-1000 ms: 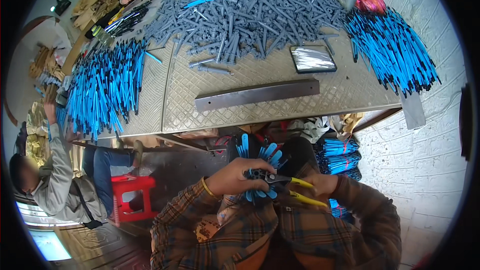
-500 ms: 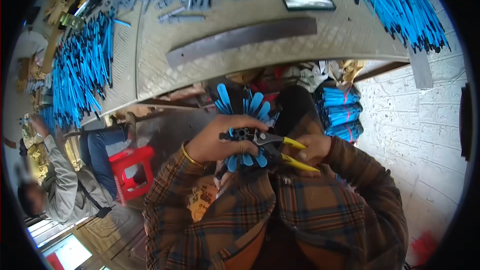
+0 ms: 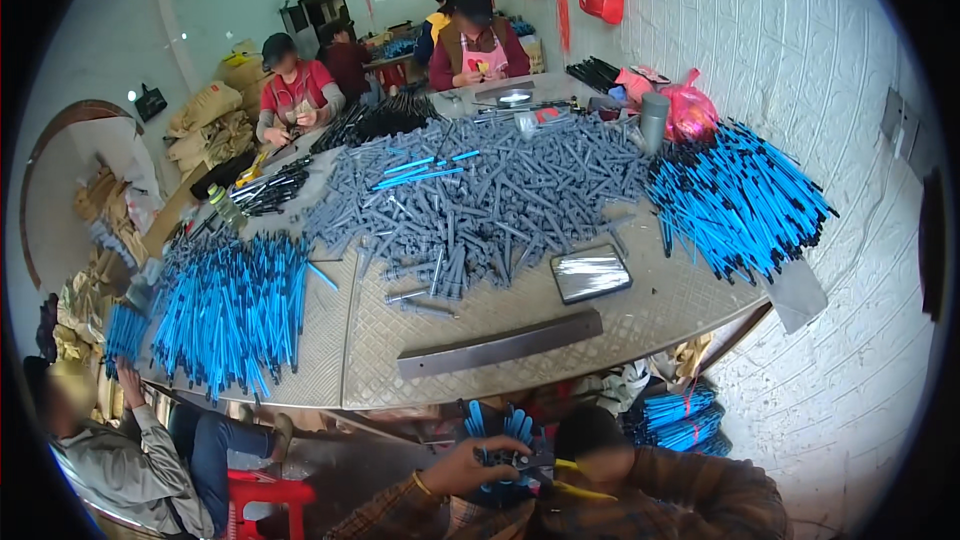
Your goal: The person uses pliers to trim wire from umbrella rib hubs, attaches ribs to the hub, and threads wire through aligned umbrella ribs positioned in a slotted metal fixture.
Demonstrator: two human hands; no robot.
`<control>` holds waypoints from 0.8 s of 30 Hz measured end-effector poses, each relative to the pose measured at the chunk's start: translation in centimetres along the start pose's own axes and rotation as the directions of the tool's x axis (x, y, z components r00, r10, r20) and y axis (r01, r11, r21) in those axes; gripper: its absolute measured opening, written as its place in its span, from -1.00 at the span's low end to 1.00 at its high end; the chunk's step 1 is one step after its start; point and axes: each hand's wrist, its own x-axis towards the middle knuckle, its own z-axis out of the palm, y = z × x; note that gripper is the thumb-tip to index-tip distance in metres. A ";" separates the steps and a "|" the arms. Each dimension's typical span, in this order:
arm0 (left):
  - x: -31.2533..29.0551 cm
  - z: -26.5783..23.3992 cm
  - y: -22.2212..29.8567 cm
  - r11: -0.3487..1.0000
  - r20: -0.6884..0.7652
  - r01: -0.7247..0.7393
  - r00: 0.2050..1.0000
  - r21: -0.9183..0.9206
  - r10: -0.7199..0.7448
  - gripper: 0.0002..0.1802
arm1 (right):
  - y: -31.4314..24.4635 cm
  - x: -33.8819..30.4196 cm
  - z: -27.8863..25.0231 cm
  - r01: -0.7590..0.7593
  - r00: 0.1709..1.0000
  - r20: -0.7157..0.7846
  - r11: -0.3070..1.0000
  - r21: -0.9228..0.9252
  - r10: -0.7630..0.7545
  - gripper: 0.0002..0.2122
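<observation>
Head view: nearest, below the table's near edge, the left hand (image 3: 462, 467) curls around a bundle of blue strips (image 3: 514, 424), its fingers and thumb closed about the middle; strip ends fan out on the far side and show again below the hand. Just right of those fingers sit yellow-handled pliers (image 3: 541, 461), their long axis running left to right and tipping slightly nearer toward the right. The dark head points left, touching or nearly touching the bundle; I cannot tell which. The two handles stand apart, reaching toward the right hand (image 3: 606, 463), which is at the handle end; whether its fingers are spread or pressed together cannot be told. So the left hand is nearer the head, the right nearer the handles.

Farther off, on the table (image 3: 375, 372), lies a dark metal bar (image 3: 500, 344), then a tray of silver pins (image 3: 591, 275) to its right. Beyond spreads a grey heap of parts (image 3: 480, 200), flanked by blue sticks left (image 3: 235, 312) and right (image 3: 742, 205). Co-workers sit at the far side.
</observation>
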 end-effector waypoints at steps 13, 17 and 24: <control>0.1 -0.7 0.8 1.000 -0.008 0.018 1.000 0.015 -0.018 -0.63 | -0.3 0.8 -1.3 -0.031 0.999 0.040 0.998 0.061 0.029 -0.27; 0.2 -0.4 0.8 1.000 -0.016 0.007 1.000 0.006 -0.007 -0.64 | 0.8 1.1 -3.4 -0.020 0.992 0.126 0.999 0.033 0.016 -0.21; 0.3 -0.1 0.6 0.999 -0.058 -0.010 0.998 0.044 0.013 -0.64 | -1.2 0.6 -1.3 0.071 0.997 0.056 0.938 -0.340 -0.056 -0.19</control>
